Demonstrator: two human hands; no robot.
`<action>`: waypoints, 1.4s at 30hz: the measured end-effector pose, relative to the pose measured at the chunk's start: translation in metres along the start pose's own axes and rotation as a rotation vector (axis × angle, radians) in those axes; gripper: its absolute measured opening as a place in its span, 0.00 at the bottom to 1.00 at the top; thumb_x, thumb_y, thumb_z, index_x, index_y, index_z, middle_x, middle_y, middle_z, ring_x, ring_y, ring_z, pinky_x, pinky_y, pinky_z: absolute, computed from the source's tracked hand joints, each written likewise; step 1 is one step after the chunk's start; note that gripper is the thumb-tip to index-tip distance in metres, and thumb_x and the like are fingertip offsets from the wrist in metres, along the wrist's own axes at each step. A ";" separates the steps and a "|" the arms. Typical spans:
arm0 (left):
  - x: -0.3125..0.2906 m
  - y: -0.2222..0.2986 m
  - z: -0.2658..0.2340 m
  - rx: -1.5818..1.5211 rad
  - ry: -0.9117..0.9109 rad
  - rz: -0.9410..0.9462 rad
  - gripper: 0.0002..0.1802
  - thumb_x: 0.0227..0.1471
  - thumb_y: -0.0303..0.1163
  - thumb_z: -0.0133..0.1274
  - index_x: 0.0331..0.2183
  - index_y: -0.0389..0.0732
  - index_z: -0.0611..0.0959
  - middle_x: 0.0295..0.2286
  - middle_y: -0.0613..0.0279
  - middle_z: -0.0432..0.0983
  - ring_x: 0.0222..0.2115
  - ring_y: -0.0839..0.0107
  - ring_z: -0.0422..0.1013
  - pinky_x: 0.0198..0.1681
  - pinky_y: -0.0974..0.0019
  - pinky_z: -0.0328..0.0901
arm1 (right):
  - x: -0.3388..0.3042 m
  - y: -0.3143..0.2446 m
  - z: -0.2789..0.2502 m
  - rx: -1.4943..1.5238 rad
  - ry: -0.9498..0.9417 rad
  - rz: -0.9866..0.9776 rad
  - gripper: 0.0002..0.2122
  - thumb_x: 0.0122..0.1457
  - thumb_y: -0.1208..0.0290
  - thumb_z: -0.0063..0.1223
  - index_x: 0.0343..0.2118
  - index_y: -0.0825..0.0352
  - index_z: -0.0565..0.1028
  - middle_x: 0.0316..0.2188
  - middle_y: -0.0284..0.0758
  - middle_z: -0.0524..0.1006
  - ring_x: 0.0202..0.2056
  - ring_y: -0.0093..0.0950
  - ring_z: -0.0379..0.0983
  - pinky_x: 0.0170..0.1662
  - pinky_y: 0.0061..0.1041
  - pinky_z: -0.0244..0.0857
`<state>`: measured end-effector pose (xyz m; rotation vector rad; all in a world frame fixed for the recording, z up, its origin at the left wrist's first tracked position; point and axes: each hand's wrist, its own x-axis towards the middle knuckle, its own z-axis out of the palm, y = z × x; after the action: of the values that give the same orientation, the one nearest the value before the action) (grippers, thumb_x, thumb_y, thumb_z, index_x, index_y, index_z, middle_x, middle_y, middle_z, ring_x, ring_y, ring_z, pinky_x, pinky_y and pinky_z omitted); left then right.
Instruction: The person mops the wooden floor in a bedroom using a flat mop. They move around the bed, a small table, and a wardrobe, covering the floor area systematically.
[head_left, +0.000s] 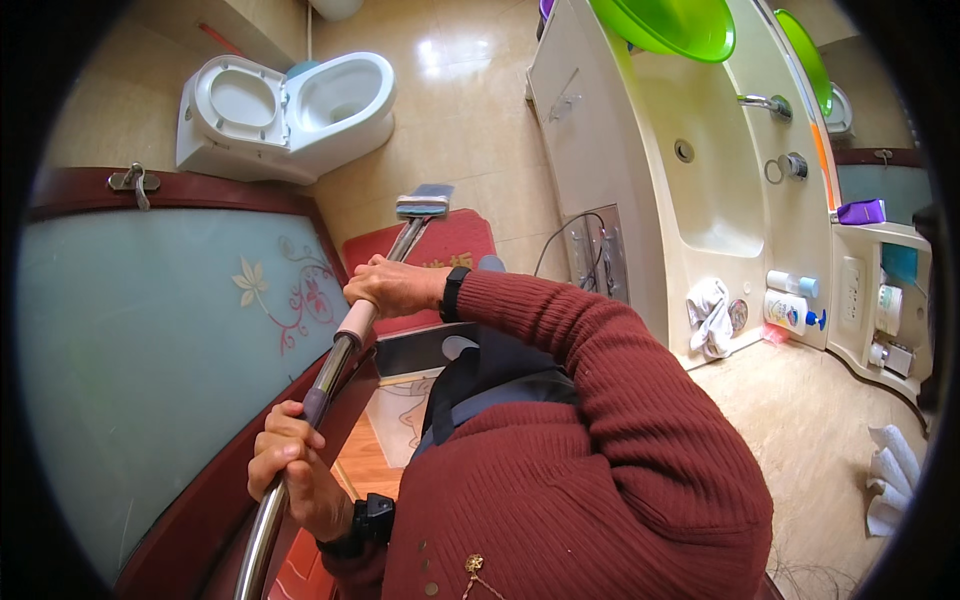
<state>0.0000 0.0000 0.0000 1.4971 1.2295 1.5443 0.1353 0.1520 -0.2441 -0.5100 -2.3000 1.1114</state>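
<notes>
A mop [328, 378] with a shiny metal pole slants from the lower left up to a small flat head [425, 201]. My right hand [395, 285] is closed around the upper part of the pole, by its pink sleeve. Lower down, my left hand [297, 470] wraps round the metal pole below a grey collar. The mop head is over the far edge of a red mat [468, 237]; whether it touches the mat or floor I cannot tell.
A white toilet [345, 95] with its lid up stands at the far left. A frosted glass door [170, 350] is close on my left. To the right are a washbasin [700, 180], a green basin [680, 25], a white cloth [709, 318] and bottles [787, 311].
</notes>
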 end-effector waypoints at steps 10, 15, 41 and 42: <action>0.014 -0.041 0.029 0.109 -0.054 -0.054 0.08 0.58 0.34 0.57 0.35 0.41 0.77 0.23 0.66 0.66 0.27 0.70 0.65 0.48 0.52 0.61 | 0.009 0.064 0.010 0.104 -0.084 -0.100 0.12 0.44 0.68 0.69 0.30 0.58 0.74 0.29 0.34 0.79 0.38 0.41 0.76 0.39 0.42 0.69; 0.023 -0.053 0.033 0.114 -0.016 -0.086 0.07 0.57 0.32 0.58 0.34 0.40 0.79 0.22 0.65 0.69 0.27 0.69 0.68 0.46 0.50 0.64 | 0.003 0.076 0.018 0.092 -0.038 -0.021 0.12 0.45 0.68 0.68 0.29 0.58 0.73 0.29 0.33 0.79 0.38 0.40 0.76 0.38 0.42 0.69; -0.076 0.090 -0.095 -0.055 0.139 0.112 0.15 0.58 0.45 0.59 0.28 0.50 0.72 0.16 0.76 0.56 0.17 0.80 0.58 0.37 0.62 0.58 | -0.065 0.053 -0.011 -0.577 0.115 0.267 0.08 0.46 0.68 0.63 0.26 0.55 0.72 0.25 0.26 0.75 0.34 0.29 0.75 0.42 0.35 0.60; -0.089 0.105 -0.107 -0.062 0.190 0.094 0.14 0.57 0.45 0.60 0.29 0.51 0.73 0.16 0.77 0.58 0.18 0.80 0.60 0.39 0.63 0.58 | -0.068 0.063 -0.023 -0.661 0.104 0.382 0.08 0.47 0.68 0.63 0.26 0.54 0.71 0.25 0.27 0.75 0.35 0.28 0.75 0.43 0.34 0.60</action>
<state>-0.0770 -0.1376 0.0750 1.4117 1.2188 1.8055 0.2100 0.1665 -0.3027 -1.2628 -2.5063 0.4203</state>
